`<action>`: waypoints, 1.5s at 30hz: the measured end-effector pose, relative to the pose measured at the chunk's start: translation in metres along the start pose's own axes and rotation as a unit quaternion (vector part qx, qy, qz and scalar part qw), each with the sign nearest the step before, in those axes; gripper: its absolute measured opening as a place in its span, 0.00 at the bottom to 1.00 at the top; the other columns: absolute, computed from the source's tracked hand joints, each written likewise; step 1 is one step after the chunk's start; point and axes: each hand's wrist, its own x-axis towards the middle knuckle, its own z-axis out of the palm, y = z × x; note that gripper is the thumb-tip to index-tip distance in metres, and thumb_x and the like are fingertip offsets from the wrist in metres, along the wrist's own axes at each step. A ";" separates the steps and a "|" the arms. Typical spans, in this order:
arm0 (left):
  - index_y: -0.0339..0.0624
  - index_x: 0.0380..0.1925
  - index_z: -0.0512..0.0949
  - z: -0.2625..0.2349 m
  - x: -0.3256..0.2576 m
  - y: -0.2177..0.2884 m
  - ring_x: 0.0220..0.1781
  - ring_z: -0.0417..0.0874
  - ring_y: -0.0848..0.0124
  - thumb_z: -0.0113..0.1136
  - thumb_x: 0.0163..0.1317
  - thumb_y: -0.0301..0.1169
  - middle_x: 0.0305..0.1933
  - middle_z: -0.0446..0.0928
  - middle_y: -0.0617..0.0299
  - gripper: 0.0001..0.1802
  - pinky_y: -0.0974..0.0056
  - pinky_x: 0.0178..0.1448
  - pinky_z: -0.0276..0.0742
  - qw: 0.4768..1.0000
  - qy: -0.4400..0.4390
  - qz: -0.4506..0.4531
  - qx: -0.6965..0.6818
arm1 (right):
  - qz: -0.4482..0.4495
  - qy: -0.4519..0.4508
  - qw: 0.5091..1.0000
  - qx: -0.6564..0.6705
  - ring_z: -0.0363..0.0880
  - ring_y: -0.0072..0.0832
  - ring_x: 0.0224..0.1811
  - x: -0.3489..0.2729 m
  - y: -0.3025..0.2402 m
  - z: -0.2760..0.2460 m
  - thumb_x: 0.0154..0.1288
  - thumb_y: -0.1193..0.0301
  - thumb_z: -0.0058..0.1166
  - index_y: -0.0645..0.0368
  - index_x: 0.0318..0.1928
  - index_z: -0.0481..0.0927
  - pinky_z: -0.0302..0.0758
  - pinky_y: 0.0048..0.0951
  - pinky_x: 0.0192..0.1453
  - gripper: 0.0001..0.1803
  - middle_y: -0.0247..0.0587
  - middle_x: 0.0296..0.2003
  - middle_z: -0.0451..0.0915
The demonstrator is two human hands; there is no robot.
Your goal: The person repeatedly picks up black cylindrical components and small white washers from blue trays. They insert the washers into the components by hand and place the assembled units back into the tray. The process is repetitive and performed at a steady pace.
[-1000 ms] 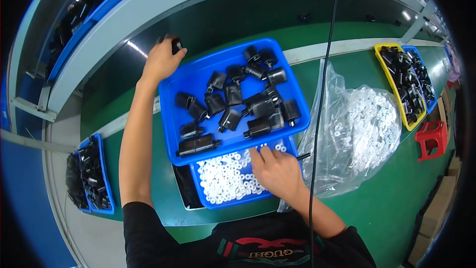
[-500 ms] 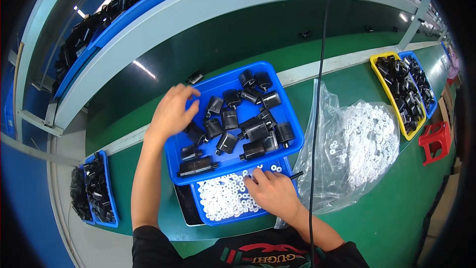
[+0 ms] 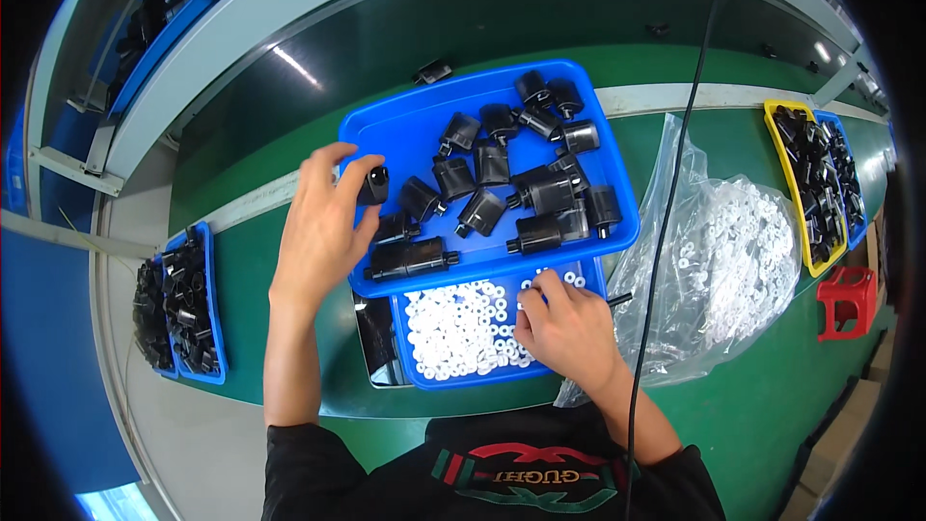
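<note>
My left hand [image 3: 323,217] is closed at the left edge of a blue tray [image 3: 386,121], its fingertips and thumb around a black cylindrical part [image 3: 373,188]. Several similar black parts, cylinders with a narrow stub at one end, lie scattered in that tray. Below it, partly covered by it, is a smaller blue tray [image 3: 453,383] of small white ring washers [image 3: 453,328]. Over its right side my right hand [image 3: 574,328] is closed, fingertips down among the washers. A thin black rod [image 3: 620,299] sticks out past this hand; whether a washer is pinched is hidden.
A clear plastic bag [image 3: 666,328] of white washers lies at right, a black cable [image 3: 666,232] hanging in front. Yellow [image 3: 799,193] and blue bins of black parts stand far right, more bins [image 3: 217,328] at left. A red stool [image 3: 847,304] is beyond the table.
My left hand has gone from empty and spread over the tray's left side to gripping a black part. My right hand stays over the washers. The whole view has shifted.
</note>
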 end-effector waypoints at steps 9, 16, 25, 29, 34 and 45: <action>0.38 0.55 0.66 0.022 -0.081 0.054 0.50 0.81 0.62 0.65 0.50 0.10 0.50 0.68 0.55 0.32 0.59 0.52 0.82 0.706 0.000 -0.148 -0.692 | 0.003 0.077 0.989 0.129 0.76 0.30 0.20 0.007 -0.015 -0.037 0.41 0.77 0.65 0.56 0.33 0.78 0.72 0.29 0.22 0.15 0.36 0.28 0.76; 0.40 0.38 0.73 0.038 -0.087 0.071 0.50 0.84 0.51 0.78 0.46 0.21 0.43 0.70 0.57 0.23 0.51 0.52 0.84 0.596 -0.042 -0.130 -0.791 | -0.013 0.085 0.964 0.252 0.78 0.27 0.22 0.017 -0.035 -0.077 0.42 0.75 0.69 0.57 0.32 0.82 0.72 0.25 0.22 0.13 0.35 0.27 0.78; 0.42 0.44 0.70 0.065 -0.102 0.087 0.59 0.79 0.57 0.65 0.57 0.12 0.51 0.65 0.57 0.19 0.53 0.63 0.81 0.493 -0.016 -0.049 -0.869 | -0.014 0.063 0.965 0.256 0.76 0.24 0.21 0.032 -0.058 -0.067 0.42 0.76 0.70 0.59 0.35 0.83 0.73 0.23 0.21 0.16 0.37 0.29 0.76; 0.42 0.43 0.68 0.067 -0.105 0.089 0.60 0.78 0.57 0.65 0.58 0.14 0.51 0.64 0.57 0.19 0.49 0.65 0.80 0.494 -0.006 -0.035 -0.869 | -0.035 0.025 0.972 0.230 0.75 0.21 0.23 0.030 -0.065 -0.068 0.41 0.76 0.73 0.60 0.43 0.85 0.72 0.22 0.21 0.22 0.36 0.32 0.75; 0.43 0.42 0.68 0.068 -0.105 0.090 0.61 0.78 0.57 0.67 0.57 0.14 0.52 0.64 0.56 0.19 0.52 0.65 0.80 0.488 -0.010 -0.032 -0.872 | -0.031 0.044 0.974 0.219 0.77 0.21 0.25 0.024 -0.060 -0.059 0.40 0.76 0.75 0.60 0.46 0.85 0.74 0.22 0.23 0.27 0.37 0.34 0.76; 0.43 0.46 0.65 0.067 -0.098 0.080 0.59 0.78 0.49 0.74 0.50 0.19 0.55 0.66 0.45 0.29 0.49 0.61 0.79 0.608 -0.015 0.018 -0.794 | -0.020 0.041 0.963 0.265 0.80 0.23 0.27 0.023 -0.050 -0.062 0.44 0.76 0.75 0.60 0.46 0.84 0.73 0.21 0.23 0.25 0.40 0.38 0.79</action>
